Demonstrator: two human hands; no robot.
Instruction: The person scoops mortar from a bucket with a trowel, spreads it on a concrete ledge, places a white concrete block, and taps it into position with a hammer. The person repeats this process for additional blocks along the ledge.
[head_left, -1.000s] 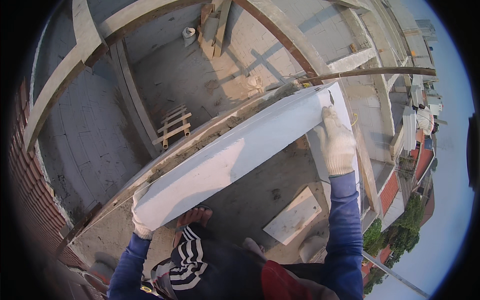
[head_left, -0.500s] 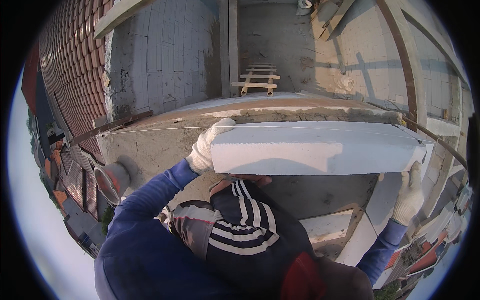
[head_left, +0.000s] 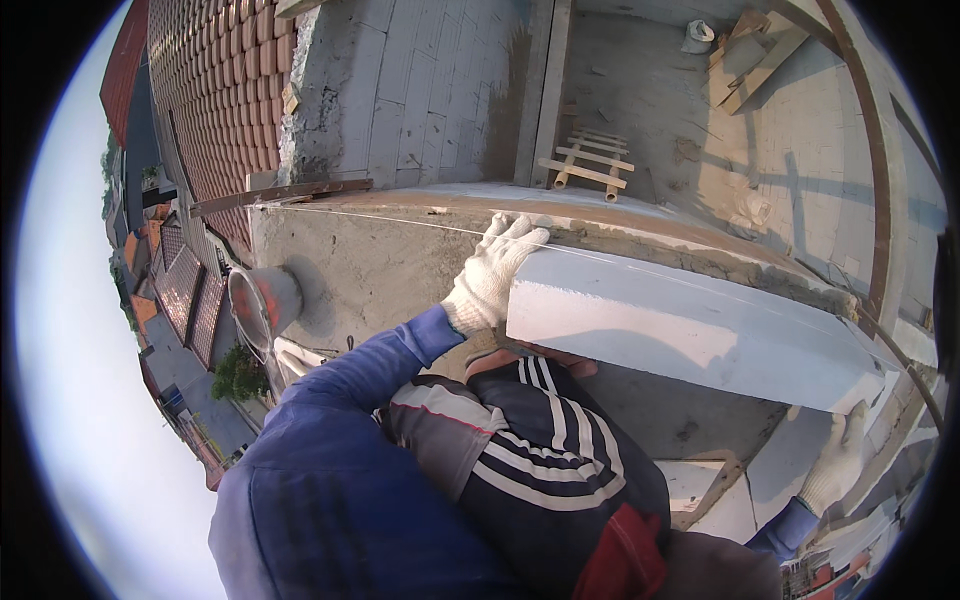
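Long white block (head_left: pixel 690 320) alongside wall's mortared edge (head_left: pixel 640 240); taut string (head_left: pixel 420 222) runs across block top, prob. straight guide. L hand (head_left: pixel 490 275) at block's L end, fingers spread, not gripping; R hand (head_left: pixel 838 462) at R end, prob. steadying, grip unclear.

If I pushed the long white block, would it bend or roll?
The long white block would probably be stiff, since it looks thick and straight-edged. Its flat faces suggest it might slide rather than roll.
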